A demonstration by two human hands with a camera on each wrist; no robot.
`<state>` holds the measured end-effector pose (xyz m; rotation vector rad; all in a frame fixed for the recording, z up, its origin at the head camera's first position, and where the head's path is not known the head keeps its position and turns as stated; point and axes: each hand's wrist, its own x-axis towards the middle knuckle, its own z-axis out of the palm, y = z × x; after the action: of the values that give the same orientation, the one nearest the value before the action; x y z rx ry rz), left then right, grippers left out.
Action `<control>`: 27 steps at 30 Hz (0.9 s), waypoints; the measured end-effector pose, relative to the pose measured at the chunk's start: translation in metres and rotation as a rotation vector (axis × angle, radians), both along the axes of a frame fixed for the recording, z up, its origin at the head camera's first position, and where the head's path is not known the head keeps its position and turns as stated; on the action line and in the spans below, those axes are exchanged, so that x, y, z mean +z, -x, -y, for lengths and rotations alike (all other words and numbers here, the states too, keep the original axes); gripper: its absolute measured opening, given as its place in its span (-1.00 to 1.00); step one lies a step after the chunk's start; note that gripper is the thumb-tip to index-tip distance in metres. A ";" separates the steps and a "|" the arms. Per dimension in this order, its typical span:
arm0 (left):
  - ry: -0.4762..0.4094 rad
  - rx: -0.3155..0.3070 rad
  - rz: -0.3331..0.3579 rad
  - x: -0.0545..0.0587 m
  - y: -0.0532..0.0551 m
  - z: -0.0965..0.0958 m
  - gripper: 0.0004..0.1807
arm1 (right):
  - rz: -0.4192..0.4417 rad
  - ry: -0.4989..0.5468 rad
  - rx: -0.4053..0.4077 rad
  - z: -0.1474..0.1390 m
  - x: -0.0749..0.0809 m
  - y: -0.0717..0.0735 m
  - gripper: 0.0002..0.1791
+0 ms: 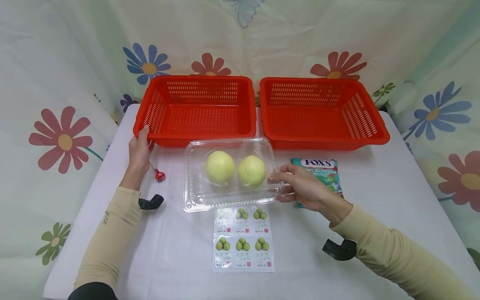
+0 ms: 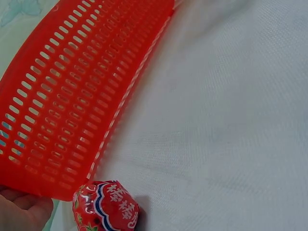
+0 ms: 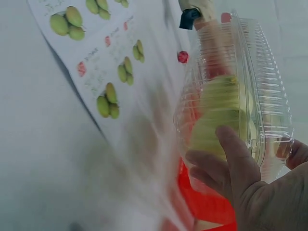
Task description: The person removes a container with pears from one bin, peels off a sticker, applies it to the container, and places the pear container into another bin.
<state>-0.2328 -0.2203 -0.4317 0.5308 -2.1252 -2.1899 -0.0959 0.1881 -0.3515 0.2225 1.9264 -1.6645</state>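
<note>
Steadying the left basket (image 1: 202,140) while you carry a box (image 1: 230,193) one-handed is a decent setup, but a few things are worth watching. The left hand (image 1: 139,151) is clamped on the basket's near left corner, fingers curled at the rim. The right hand (image 1: 308,187) is clamped on the right end of the clear box, thumb and fingers on opposite sides. Two pale green fruits (image 1: 220,166) sit side by side in there.

The box is in front of the left basket, its far edge overlapping the basket's front wall in the head view; can't tell if they're actually touching. Looks like it's held up off the table (image 1: 176,254), going by the right wrist view.

My advice: all the weight hangs off one end, so I'd expect the far end to sag and the fruits to roll. Get more fingers flat underneath, keep it level and go slow. Thin plastic probably flexes, so pinch firmly but don't crush it. Keep the left grip light too, just enough that the basket doesn't skid.

Mind the clutter: the lolly (image 1: 160,176) is right by the left hand, the mint pack (image 1: 324,171) is partly hidden behind the right, and the label sheet (image 1: 243,254) lies just in front of the box.
</note>
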 end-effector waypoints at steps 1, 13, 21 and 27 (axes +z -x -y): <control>0.001 0.000 0.003 0.000 0.000 0.000 -0.33 | 0.004 -0.003 -0.008 -0.001 -0.003 0.000 -0.45; 0.016 -0.011 0.003 -0.004 0.000 0.000 -0.31 | 0.039 -0.036 -0.088 -0.009 -0.033 0.002 -0.39; 0.021 -0.010 0.011 -0.004 0.000 -0.001 -0.34 | 0.034 -0.045 -0.118 -0.007 -0.038 0.009 -0.38; 0.028 -0.015 0.003 -0.005 0.000 -0.001 -0.31 | 0.028 -0.034 -0.121 -0.007 -0.042 0.010 -0.39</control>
<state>-0.2328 -0.2194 -0.4368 0.5187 -2.1653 -2.1645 -0.1063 0.1954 -0.3931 0.3805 1.9550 -1.6973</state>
